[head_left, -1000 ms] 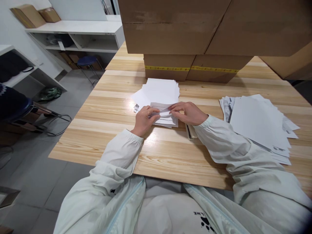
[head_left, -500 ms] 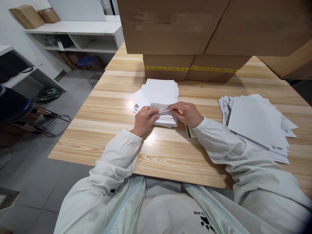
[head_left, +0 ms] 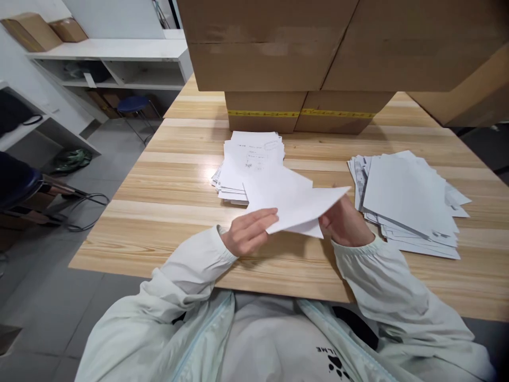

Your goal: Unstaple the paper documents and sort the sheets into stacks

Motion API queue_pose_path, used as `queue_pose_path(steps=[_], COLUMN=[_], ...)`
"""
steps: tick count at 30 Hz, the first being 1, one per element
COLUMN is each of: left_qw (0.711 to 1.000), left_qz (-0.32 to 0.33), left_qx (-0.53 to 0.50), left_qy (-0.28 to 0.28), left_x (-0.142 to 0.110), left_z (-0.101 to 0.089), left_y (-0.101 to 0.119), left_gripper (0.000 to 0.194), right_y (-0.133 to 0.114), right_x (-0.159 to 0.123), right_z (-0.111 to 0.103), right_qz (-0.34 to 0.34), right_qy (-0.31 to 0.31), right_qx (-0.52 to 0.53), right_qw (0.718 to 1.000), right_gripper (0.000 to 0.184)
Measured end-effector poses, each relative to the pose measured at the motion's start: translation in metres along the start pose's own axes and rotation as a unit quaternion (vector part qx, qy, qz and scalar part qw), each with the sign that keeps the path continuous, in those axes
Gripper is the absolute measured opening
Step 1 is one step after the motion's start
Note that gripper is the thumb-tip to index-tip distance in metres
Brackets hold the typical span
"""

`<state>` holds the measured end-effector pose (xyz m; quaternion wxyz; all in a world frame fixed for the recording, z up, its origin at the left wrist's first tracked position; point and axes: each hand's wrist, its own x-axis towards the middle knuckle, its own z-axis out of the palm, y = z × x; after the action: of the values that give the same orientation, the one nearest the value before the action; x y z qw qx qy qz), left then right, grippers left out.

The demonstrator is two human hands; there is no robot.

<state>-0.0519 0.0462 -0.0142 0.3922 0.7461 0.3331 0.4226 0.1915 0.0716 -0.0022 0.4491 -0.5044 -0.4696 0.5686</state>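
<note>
Between my hands, above the near part of the table, are white paper sheets (head_left: 292,199), at least two overlapping and lifted off the wood. My left hand (head_left: 250,233) is closed on their lower left edge, fingers on top. My right hand (head_left: 350,223) grips the right side from below, most of its fingers hidden behind the paper. Just beyond the sheets lies a stack of papers (head_left: 242,159), its top page bearing handwritten notes. Right of my right hand spreads a second, looser stack of papers (head_left: 405,196), mostly blank on top.
Large cardboard boxes (head_left: 270,53) are piled at the back of the wooden table (head_left: 159,212), sealed with yellow tape. To the left, a blue stool (head_left: 135,103) stands by white shelving (head_left: 115,48). The table's front edge runs close to my body.
Both hands have come nearer to me and farther apart, carrying sheets off the left stack. Handwriting now shows on that stack's top page. The view has shifted slightly.
</note>
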Motion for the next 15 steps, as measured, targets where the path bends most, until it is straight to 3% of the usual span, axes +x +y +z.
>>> queue_pose_path(steps=[3, 12, 14, 15], left_qw=[0.999, 0.992, 0.993, 0.996], left_qz=[0.002, -0.024, -0.042, -0.044], left_qx=[-0.023, -0.094, -0.091, -0.080], left_qy=[-0.047, -0.079, -0.060, -0.024], left_x=[-0.006, -0.018, -0.018, -0.018], left_z=[0.012, 0.023, 0.020, 0.017], left_y=[-0.005, -0.012, -0.010, -0.008], left_gripper=[0.023, 0.017, 0.021, 0.026], right_y=[-0.004, -0.005, -0.002, -0.002], right_x=[0.000, -0.006, -0.009, -0.011], right_z=[-0.007, -0.022, -0.021, -0.022], right_qz=[0.041, 0.064, 0.062, 0.045], right_qy=[-0.020, -0.043, -0.045, -0.027], right_qx=[0.027, -0.046, -0.052, -0.055], right_qw=[0.999, 0.996, 0.996, 0.997], right_gripper=[0.046, 0.050, 0.044, 0.039])
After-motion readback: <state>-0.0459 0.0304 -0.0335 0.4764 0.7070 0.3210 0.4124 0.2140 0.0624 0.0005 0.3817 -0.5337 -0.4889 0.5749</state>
